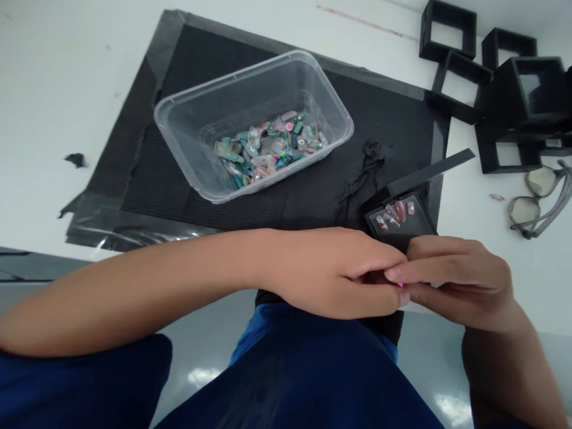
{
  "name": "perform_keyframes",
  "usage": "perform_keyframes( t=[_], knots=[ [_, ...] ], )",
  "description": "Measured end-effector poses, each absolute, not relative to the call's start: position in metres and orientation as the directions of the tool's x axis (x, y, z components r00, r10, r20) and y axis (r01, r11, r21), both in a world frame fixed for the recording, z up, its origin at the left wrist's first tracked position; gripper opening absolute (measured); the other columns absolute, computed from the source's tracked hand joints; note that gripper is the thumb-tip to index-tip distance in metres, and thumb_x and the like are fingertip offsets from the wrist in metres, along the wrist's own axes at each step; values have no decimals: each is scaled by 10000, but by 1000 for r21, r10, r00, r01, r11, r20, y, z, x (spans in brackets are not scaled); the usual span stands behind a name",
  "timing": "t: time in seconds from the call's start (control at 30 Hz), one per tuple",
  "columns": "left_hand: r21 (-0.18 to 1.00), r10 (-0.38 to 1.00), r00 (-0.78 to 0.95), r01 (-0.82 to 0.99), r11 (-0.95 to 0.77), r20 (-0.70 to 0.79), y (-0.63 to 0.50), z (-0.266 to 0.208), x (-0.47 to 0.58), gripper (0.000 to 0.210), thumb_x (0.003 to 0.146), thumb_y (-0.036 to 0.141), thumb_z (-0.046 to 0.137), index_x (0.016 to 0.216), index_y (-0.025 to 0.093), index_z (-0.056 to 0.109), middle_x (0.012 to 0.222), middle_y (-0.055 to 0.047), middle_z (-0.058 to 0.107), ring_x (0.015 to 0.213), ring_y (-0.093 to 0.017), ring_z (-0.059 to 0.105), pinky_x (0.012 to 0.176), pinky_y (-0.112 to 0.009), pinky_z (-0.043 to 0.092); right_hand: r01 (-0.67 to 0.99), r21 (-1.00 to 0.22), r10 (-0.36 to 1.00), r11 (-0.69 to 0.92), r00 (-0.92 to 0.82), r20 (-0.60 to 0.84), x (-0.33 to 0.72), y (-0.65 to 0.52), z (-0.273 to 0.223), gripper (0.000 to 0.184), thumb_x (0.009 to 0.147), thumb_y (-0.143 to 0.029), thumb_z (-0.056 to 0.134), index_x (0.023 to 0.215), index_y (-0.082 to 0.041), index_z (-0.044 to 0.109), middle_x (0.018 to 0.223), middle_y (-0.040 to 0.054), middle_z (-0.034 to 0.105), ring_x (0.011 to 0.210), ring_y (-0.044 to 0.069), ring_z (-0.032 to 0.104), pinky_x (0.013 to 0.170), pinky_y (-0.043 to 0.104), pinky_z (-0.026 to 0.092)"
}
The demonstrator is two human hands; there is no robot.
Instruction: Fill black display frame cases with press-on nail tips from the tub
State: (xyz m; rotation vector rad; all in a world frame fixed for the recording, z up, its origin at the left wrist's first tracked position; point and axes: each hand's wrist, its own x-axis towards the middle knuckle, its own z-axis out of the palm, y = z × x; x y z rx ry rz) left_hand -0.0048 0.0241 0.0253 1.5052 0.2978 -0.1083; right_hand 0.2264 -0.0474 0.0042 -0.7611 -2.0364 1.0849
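Both hands, left (339, 274) and right (451, 277), pinch one small pink nail (400, 285) together beside the open black case (400, 217), steadying it for close handling.

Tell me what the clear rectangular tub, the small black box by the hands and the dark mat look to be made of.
Clear rectangular tub: thin, glossy see-through plastic, since the mat shows through its walls.
Small black box: likely matte rigid plastic or card, with straight edges, a flat raised lid and no shine.
Dark mat: ribbed, dull sheet, perhaps rubber or foam, with shiny tape along its edges.
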Motion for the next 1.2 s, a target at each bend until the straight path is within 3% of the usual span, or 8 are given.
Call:
perform_keyframes(
  t=[0.2, 0.47, 0.67, 0.73, 0.83, 0.93, 1.03, 1.2],
  knots=[
    [933, 31, 954, 283, 221, -297, 26, 28, -5, 204, 1012, 251, 576, 839, 215, 475, 741, 60, 452, 661, -94, 423, 613, -259, 402, 137, -874, 732, 466, -614, 294, 229, -47, 7, 406, 977, -85, 738, 1361, -216, 730, 853, 16, 719, 687, 114, 639, 581, 225, 529],
    [925, 141, 932, 297, 238, -335, 27, 30, -7, 177, 994, 255, 631, 861, 206, 525, 681, 86, 431, 578, -65, 383, 529, -228, 334, 199, -867, 779, 456, -560, 281, 233, -49, 5, 437, 977, -129, 755, 1391, -269, 743, 810, -1, 684, 641, 113, 613, 530, 237, 486],
    [944, 204, 926, 290, 157, -318, 23, 28, -9, 171, 1038, 379, 617, 1048, 214, 656, 637, 88, 535, 532, -81, 454, 525, -238, 362, 183, -911, 855, 370, -451, 257, 252, -58, 8, 369, 981, -148, 743, 1306, -316, 798, 819, 13, 787, 609, 162, 662, 487, 317, 532],
    [944, 210, 921, 316, 93, -329, 23, 27, -9, 221, 1021, 425, 658, 1097, 224, 707, 612, 87, 570, 504, -83, 486, 518, -240, 365, 266, -876, 879, 402, -380, 288, 260, -60, 9, 381, 954, -129, 763, 1270, -335, 815, 837, 16, 812, 615, 191, 691, 473, 350, 550],
    [947, 173, 936, 319, -51, -306, 23, 24, -9, 214, 1016, 414, 671, 978, 221, 755, 585, 79, 574, 495, -66, 504, 536, -226, 359, 430, -809, 904, 402, -328, 275, 266, -59, 9, 457, 887, -61, 816, 1236, -355, 821, 964, 1, 845, 737, 206, 770, 571, 355, 641],
    [932, 180, 943, 311, -184, -280, 22, 21, -8, 202, 1018, 380, 676, 930, 223, 766, 581, 74, 593, 498, -60, 506, 549, -220, 339, 471, -787, 888, 399, -412, 203, 263, -52, 9, 349, 896, -91, 825, 1149, -331, 831, 1003, -10, 850, 834, 199, 810, 684, 327, 694],
    [909, 179, 942, 325, -262, -285, 21, 18, -7, 172, 1024, 355, 672, 962, 231, 773, 592, 73, 614, 506, -66, 515, 555, -224, 328, 454, -787, 850, 418, -500, 163, 255, -46, 9, 242, 937, -114, 782, 1084, -299, 830, 965, -2, 846, 825, 189, 814, 652, 290, 685],
    [885, 165, 939, 340, -316, -302, 21, 15, -6, 198, 1027, 380, 652, 998, 228, 775, 637, 63, 649, 539, -80, 543, 569, -240, 333, 484, -735, 849, 475, -472, 239, 247, -43, 6, 253, 935, -85, 769, 1085, -284, 817, 960, 19, 823, 800, 169, 780, 639, 279, 657]
  ],
)
